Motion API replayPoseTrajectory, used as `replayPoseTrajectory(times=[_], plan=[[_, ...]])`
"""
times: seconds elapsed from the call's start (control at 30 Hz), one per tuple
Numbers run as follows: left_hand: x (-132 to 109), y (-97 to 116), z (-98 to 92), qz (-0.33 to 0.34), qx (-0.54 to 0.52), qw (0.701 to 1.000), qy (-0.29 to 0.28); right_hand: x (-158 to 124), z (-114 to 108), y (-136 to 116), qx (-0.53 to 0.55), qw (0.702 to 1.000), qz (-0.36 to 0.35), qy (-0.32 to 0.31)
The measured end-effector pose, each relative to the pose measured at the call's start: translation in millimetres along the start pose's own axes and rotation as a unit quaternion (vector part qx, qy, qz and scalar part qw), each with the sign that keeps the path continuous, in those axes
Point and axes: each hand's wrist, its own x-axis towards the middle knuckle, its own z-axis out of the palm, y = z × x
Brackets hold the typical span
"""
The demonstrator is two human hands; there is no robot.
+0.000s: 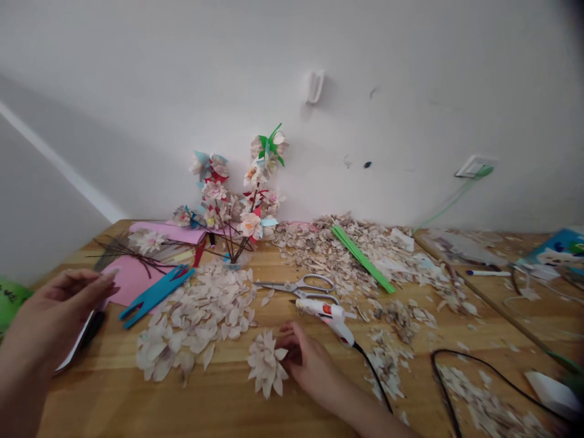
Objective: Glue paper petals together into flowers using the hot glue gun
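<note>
My right hand (pixel 312 365) has its curled fingers at the right edge of a pale, many-petalled handmade flower (pixel 266 366), holding it low over the table's front. At the left my left hand (pixel 59 313) is raised, with thumb and forefinger pinched together; anything between the tips is too small to make out. Between the hands lies a heap of loose dried petals (pixel 214 307). A white hot glue gun (pixel 331 316) rests just beyond my right hand, its black cord running toward me. Behind it are metal scissors (pixel 301 286).
Finished flowers on twigs (pixel 232 207) stand against the wall. Blue paper strips (pixel 157 295) and pink paper (pixel 132 277) lie at left. Petal scraps (pixel 314 246) and green strips (pixel 362 258) spread behind the scissors. A black cable (pixel 483 362) loops at right.
</note>
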Motion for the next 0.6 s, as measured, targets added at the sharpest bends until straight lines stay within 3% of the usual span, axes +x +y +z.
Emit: replayPoseTrajectory(times=[0.1, 0.27, 0.43, 0.6], plan=[[-10.6, -0.7, 3.5, -0.022, 0.051, 0.998, -0.026, -4.0, -5.7, -4.4, 0.010, 0.999, -0.016, -0.045], [-25.5, 14.3, 10.8, -0.051, 0.171, 0.984, 0.006, -12.8, -17.0, -12.0, -0.016, 0.995, -0.022, -0.098], [-34.4, 20.8, 14.4, -0.075, 0.176, 0.981, 0.012, -20.4, -33.6, -14.6, -0.085, 0.990, -0.017, -0.109], [-27.3, -0.5, 0.0, -0.099, 0.081, 0.992, -0.009, -33.0, -68.8, -27.2, -0.180, 0.976, -0.030, -0.117]])
